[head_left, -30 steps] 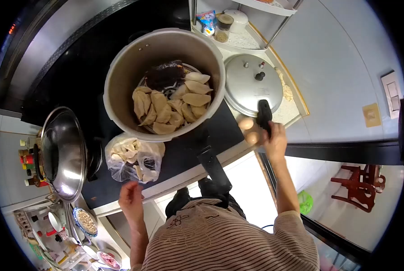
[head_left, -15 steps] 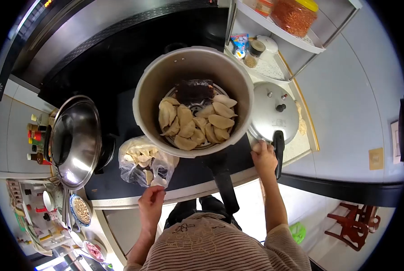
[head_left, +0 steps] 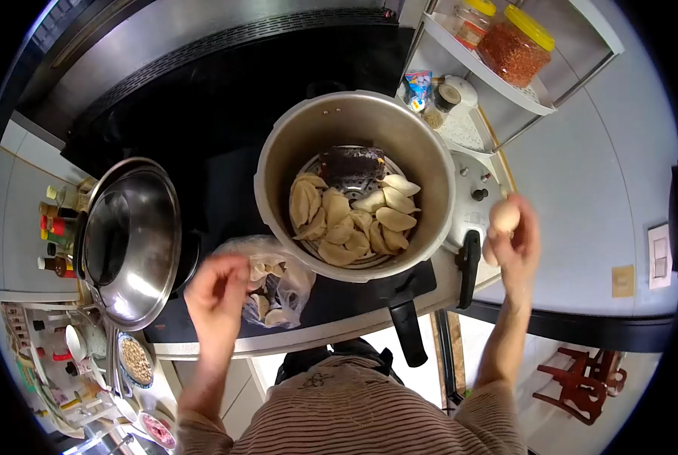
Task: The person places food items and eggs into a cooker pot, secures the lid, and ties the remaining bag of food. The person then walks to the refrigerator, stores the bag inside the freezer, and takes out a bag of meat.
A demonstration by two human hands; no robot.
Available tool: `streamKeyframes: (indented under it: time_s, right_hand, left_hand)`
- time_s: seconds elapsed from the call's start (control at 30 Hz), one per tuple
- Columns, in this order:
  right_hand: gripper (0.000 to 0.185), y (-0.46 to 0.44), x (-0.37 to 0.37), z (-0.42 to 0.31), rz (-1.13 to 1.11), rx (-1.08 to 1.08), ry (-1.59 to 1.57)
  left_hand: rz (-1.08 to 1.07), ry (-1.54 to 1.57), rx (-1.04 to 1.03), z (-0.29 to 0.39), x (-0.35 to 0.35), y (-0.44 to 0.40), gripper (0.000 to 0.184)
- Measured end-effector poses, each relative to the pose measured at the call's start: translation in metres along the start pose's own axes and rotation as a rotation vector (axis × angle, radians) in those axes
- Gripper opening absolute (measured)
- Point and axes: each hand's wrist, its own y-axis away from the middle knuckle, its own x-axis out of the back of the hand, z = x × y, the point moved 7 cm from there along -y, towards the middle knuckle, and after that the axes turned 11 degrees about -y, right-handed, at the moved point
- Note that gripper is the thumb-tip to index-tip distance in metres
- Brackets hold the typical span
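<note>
Both hands raised, fingers curled

An egg is held up in the right hand, beside the open pot of dumplings.

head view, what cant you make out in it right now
All in the head view:
- pot floor: covered by the dumplings and rack
- lid: left side behind the pot
- plastic bag: left side behind the left hand, which is blurred
- egg: lower part hidden by the right hand's fingers
- seasoning bottles: labels too small
</note>
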Motion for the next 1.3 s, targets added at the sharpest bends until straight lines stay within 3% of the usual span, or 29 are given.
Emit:
streamKeyframes:
  time_s: [0.1, 0.23, 0.33, 0.43, 0.47, 0.57, 0.67, 0.8, 1.0, 1.2, 1.3]
  right_hand:
    - [0.050, -0.045, -0.089, -0.050, -0.360, 0.017, 0.033]
    - [0.051, -0.075, -0.196, -0.046, -0.744, 0.221, 0.221]
    - [0.054, -0.094, -0.228, -0.035, -0.757, 0.264, 0.225]
    - [0.055, -0.099, -0.228, -0.021, -0.825, -0.035, 0.180]
    - [0.058, -0.102, -0.218, -0.028, -0.799, 0.025, 0.403]
    - [0.061, -0.113, -0.199, 0.003, -0.762, 0.088, 0.656]
    - [0.063, -0.109, -0.189, 0.032, -0.853, 0.316, 0.968]
    - [0.063, -0.103, -0.186, 0.047, -0.828, 0.277, 1.075]
    - [0.059, -0.098, -0.192, 0.065, -0.845, 0.277, 1.076]
    - [0.058, -0.106, -0.191, 0.078, -0.883, 0.171, 0.991]
    - [0.057, -0.107, -0.192, 0.085, -0.926, 0.124, 0.941]
  left_hand:
    - [-0.255, 0.170, -0.127, 0.072, -0.035, -0.055, 0.028]
    - [-0.488, 0.521, 0.113, 0.083, -0.109, -0.114, 0.043]
    - [-0.485, 0.402, 0.181, 0.055, -0.125, -0.152, 0.053]
    - [-0.398, 0.262, 0.157, 0.040, -0.116, -0.170, 0.048]
    - [-0.352, -0.014, 0.120, 0.037, -0.112, -0.174, 0.041]
    - [-0.345, -0.822, -0.590, 0.043, -0.134, -0.167, 0.037]
    - [-0.401, -1.176, -0.587, 0.034, -0.149, -0.157, 0.030]
    - [-0.516, -1.431, -0.522, 0.021, -0.165, -0.158, 0.039]
    - [-0.539, -1.481, -0.509, 0.021, -0.171, -0.160, 0.043]
    - [-0.579, -1.207, -0.273, 0.000, -0.164, -0.166, 0.036]
    - [-0.622, -1.100, -0.310, -0.006, -0.165, -0.174, 0.039]
